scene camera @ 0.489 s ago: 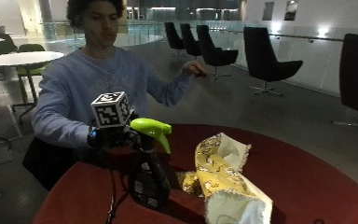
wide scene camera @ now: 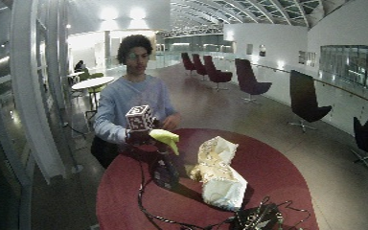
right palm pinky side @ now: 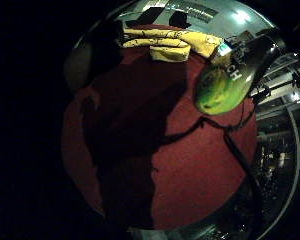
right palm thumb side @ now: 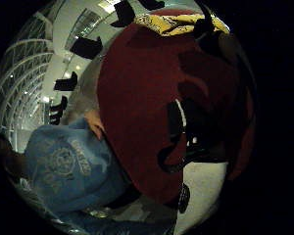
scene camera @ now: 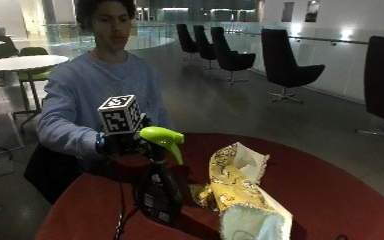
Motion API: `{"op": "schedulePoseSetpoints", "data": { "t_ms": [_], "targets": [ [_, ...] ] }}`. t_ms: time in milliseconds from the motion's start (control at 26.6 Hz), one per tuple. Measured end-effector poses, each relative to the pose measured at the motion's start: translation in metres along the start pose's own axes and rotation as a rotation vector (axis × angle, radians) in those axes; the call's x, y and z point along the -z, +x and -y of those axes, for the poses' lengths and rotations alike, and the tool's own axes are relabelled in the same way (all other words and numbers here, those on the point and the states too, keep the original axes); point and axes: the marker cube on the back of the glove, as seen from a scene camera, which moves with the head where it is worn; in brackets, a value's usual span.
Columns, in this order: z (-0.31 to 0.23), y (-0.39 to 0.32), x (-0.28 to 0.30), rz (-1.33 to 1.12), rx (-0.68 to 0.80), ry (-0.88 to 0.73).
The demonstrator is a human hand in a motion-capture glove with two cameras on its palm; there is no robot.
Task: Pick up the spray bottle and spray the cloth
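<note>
Left of centre in the outside view, the gloved right hand (scene camera: 120,143) sits just behind the green head of the spray bottle (scene camera: 157,186); whether its fingers are closed on the bottle cannot be told. That dark bottle stands upright on the red table (scene camera: 352,200). Just right of it, at lower centre, lies the crumpled yellow cloth (scene camera: 242,192), beside the bottle.
</note>
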Motion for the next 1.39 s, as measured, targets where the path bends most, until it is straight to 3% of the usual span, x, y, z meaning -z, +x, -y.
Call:
{"op": "schedulePoseSetpoints", "data": {
  "t_ms": [413, 714, 1052, 1390],
  "targets": [
    [-0.014, 0.017, 0.016, 0.021, -0.061, 0.033],
    [-0.041, 0.067, 0.037, 0.071, -0.22, 0.078],
    [-0.031, 0.139, 0.054, 0.428, -0.486, 0.215],
    [0.038, 0.179, 0.033, 0.856, -0.489, 0.265]
  ]
}}
